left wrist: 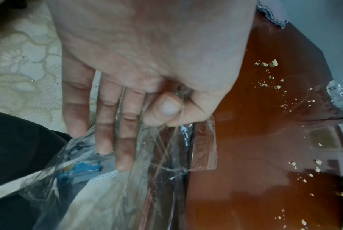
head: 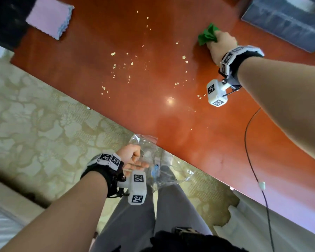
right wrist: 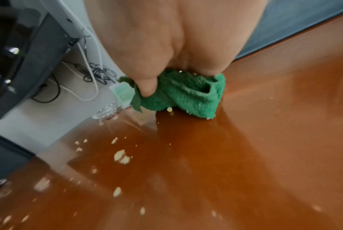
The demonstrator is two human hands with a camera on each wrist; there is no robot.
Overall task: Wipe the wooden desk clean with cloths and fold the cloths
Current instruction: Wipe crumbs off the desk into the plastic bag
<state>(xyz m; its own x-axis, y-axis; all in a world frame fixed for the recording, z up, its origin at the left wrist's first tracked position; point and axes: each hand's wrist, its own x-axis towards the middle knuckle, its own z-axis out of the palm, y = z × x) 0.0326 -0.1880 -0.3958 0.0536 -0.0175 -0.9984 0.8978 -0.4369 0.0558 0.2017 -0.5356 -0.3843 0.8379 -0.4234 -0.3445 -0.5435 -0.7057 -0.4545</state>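
- Right hand (head: 220,46) grips a bunched green terry cloth (head: 206,35), fingers curled over it, thumb (right wrist: 147,87) pressed into the fabric; cloth pressed down on the desk at the far right.
- Left hand (head: 130,157) sits at the near desk edge; thumb (left wrist: 164,109) and forefinger pinch a clear crinkled plastic bag (head: 158,164), other fingers (left wrist: 105,121) straight and spread along the film.
- Glossy reddish-brown wooden desk (head: 171,124): runs diagonally across the head view, one bright light reflection near its middle.
- Patterned beige carpet (head: 35,115): below the near desk edge; grey trouser legs (head: 144,215) over it.
- Dark grey box (head: 289,20): far right corner of the desk, just beyond the green cloth.
- Folded pink cloth with grey scalloped edge (head: 49,17): far left corner of the desk, lying flat, well apart from both hands.
- Plastic bag mouth overlaps the desk edge; rest hangs below the edge. Blue-printed item (left wrist: 82,169) visible inside; identity unclear.
- Thin black cable (head: 251,160): trails over the right part of the desk toward the near edge.
- Pale yellow crumbs (head: 125,66): scattered over the desk middle, between the two cloths; a few touching the green cloth's lower edge in the right wrist view.
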